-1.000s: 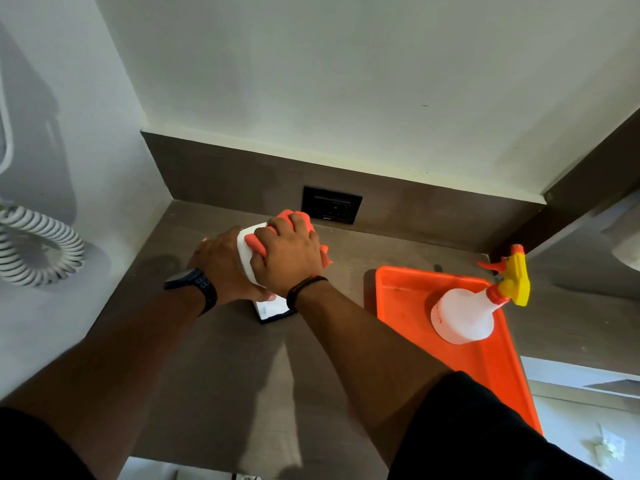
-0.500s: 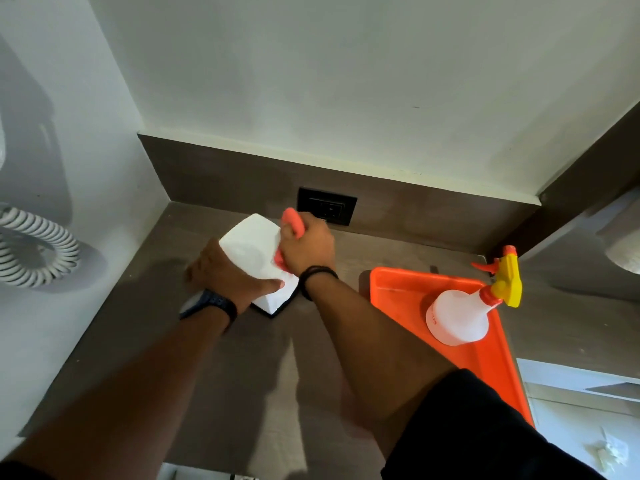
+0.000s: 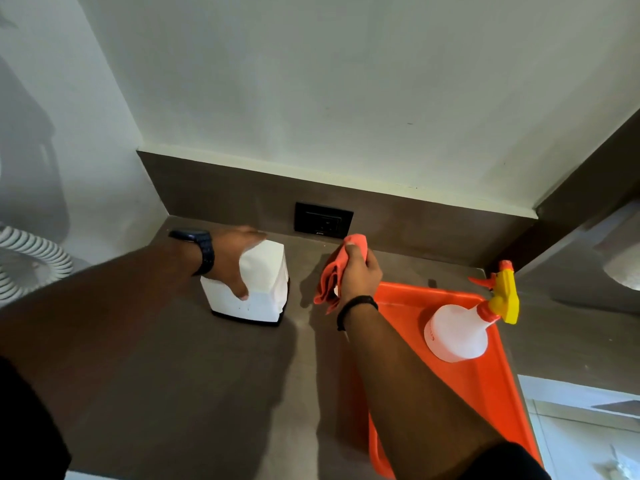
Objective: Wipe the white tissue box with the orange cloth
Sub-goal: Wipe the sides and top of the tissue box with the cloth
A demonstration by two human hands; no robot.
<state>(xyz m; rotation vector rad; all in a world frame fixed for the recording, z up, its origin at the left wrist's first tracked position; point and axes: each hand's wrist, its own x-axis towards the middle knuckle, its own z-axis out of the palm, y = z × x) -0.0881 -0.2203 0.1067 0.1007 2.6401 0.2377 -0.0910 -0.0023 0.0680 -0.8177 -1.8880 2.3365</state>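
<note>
The white tissue box with a black base stands upright on the brown counter near the back wall. My left hand grips it from the left, thumb on the front face and fingers over the top. My right hand is a short way to the right of the box, closed around the bunched orange cloth. The cloth hangs clear of the box and does not touch it.
An orange tray lies on the counter at the right, holding a white spray bottle with a yellow and orange trigger. A black wall socket sits behind the box. A white coiled cord hangs at the left wall.
The box was tilted under the cloth; now it stands upright. My right hand has pulled the cloth off the box to the right. My left hand has shifted to the box's top and left side.
</note>
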